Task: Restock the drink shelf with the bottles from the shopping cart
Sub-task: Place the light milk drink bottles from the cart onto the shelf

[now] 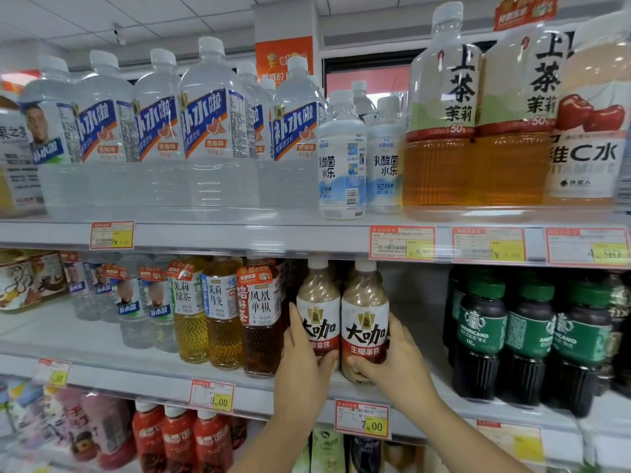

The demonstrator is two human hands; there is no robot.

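ceiling [170,15]: white tiles | pillar [285,20]: white | poster [283,58]: orange, on pillar

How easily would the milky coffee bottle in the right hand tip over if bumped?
Probably fairly easily: the coffee bottle is tall and narrow. It looks full, so likely heavy for its size. Its glossy label may feel slippery, though the right hand wraps it.
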